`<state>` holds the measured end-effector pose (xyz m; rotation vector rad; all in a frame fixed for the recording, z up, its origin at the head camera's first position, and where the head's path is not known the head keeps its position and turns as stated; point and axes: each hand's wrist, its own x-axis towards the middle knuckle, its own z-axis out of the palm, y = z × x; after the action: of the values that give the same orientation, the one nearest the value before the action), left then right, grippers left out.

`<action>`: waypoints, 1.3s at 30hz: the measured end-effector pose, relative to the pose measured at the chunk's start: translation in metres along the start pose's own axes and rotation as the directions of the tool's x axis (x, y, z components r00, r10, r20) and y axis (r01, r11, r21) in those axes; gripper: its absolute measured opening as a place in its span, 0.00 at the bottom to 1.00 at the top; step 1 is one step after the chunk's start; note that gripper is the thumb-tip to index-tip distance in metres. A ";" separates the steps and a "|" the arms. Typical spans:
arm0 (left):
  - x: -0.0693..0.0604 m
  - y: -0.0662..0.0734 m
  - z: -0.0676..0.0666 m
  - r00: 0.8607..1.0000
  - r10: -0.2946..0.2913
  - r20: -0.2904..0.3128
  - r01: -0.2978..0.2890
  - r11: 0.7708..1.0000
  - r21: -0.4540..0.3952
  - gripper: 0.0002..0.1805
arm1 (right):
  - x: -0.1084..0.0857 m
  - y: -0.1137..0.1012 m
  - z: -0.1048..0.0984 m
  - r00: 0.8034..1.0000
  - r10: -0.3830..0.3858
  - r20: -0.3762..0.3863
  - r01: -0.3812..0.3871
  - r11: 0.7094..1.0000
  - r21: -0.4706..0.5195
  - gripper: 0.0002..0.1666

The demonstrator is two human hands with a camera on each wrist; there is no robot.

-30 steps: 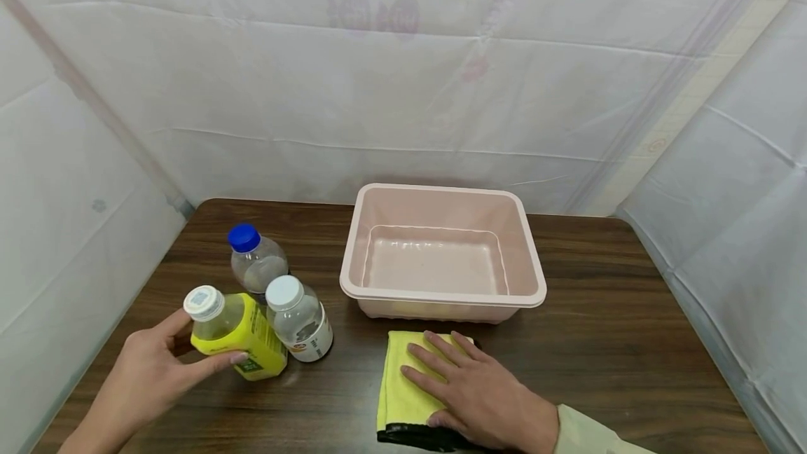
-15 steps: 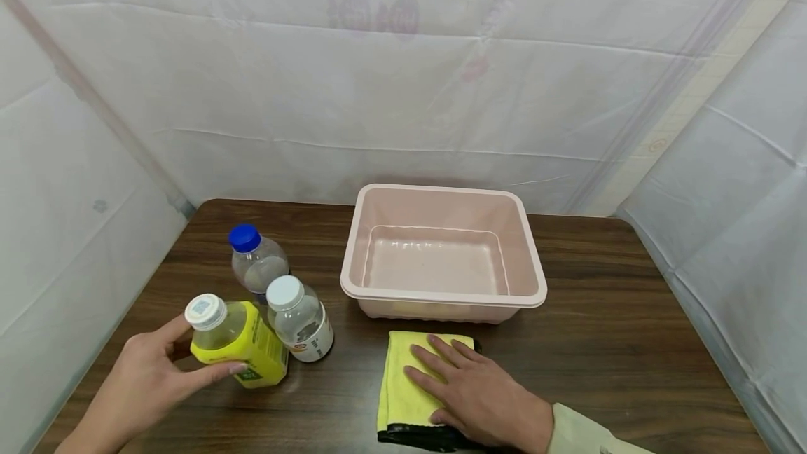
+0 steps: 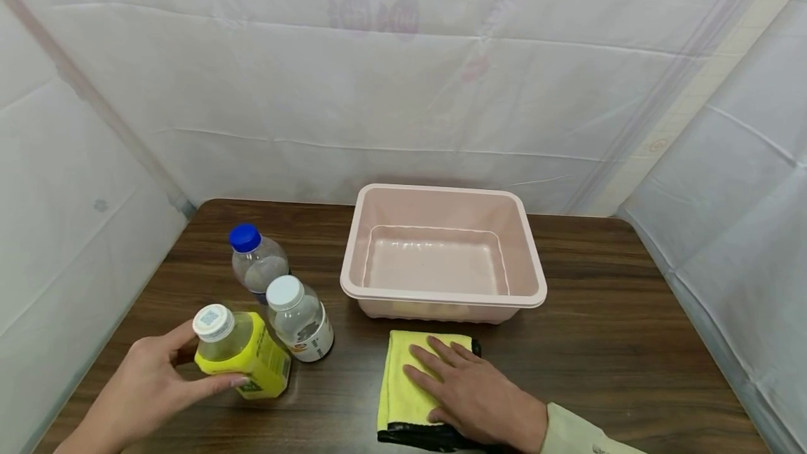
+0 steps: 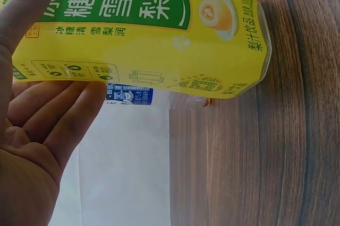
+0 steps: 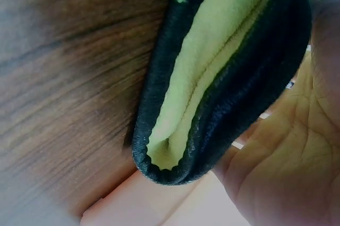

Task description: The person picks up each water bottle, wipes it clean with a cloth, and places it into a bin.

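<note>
The two hands are well apart over a dark wood-grain table (image 3: 630, 342). The left hand (image 3: 154, 384) grips a yellow-labelled bottle (image 3: 255, 363) with a white cap, thumb on one side, fingers on the other, near the table's left edge; whether its base touches the tabletop cannot be told. The right hand (image 3: 473, 392), in a pale sleeve (image 3: 576, 431), rests with straight fingers on a folded yellow cloth (image 3: 402, 387) edged in black. Just beyond the yellow bottle stands a clear white-capped bottle (image 3: 302, 324), then a blue-capped bottle (image 3: 260, 266) towards the far left corner. A pink basin (image 3: 441, 298) sits near the middle of the far edge. Whitish sheeting (image 3: 284, 90) hangs behind.
</note>
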<state>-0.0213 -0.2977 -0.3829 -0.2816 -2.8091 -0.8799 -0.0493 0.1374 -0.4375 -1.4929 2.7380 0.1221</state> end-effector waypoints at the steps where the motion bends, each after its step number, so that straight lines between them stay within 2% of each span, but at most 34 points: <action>1: 0.000 0.000 0.000 1.000 0.011 -0.001 -0.011 1.000 -0.005 0.36 | 0.000 0.000 0.000 1.000 0.002 0.004 -0.002 1.000 0.002 0.36; 9: -0.001 0.001 0.002 0.996 0.091 -0.024 -0.092 0.995 -0.028 0.38 | 0.000 0.000 0.001 1.000 0.001 -0.009 -0.001 1.000 0.002 0.35; 16: -0.002 0.003 0.002 0.991 0.137 -0.003 -0.137 0.990 -0.042 0.39 | 0.002 -0.001 0.001 1.000 0.011 -0.011 -0.011 1.000 0.005 0.36; 22: -0.003 0.007 0.005 0.976 0.216 -0.025 -0.217 0.976 -0.033 0.40 | 0.005 -0.003 0.000 0.996 0.054 0.067 -0.056 0.998 0.035 0.37; 25: -0.004 0.010 0.006 0.974 0.225 -0.016 -0.225 0.973 -0.042 0.41 | 0.006 -0.004 -0.002 0.993 0.067 0.101 -0.072 0.996 0.053 0.36; 28: -0.004 0.012 0.007 0.973 0.232 -0.003 -0.232 0.971 -0.060 0.42 | 0.008 -0.005 -0.003 0.992 0.075 0.102 -0.081 0.995 0.058 0.34; 34: -0.005 0.017 0.008 0.973 0.232 0.013 -0.230 0.969 -0.092 0.41 | 0.011 -0.008 -0.001 0.995 0.082 0.052 -0.083 0.996 0.017 0.33; 39: -0.007 0.022 0.010 0.966 0.258 0.026 -0.252 0.957 -0.140 0.42 | 0.012 -0.010 0.003 0.994 0.047 -0.096 -0.051 0.998 -0.039 0.31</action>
<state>-0.0110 -0.2749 -0.3805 -0.6748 -2.6724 -1.0131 -0.0475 0.1221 -0.4420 -1.4787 2.8655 0.1117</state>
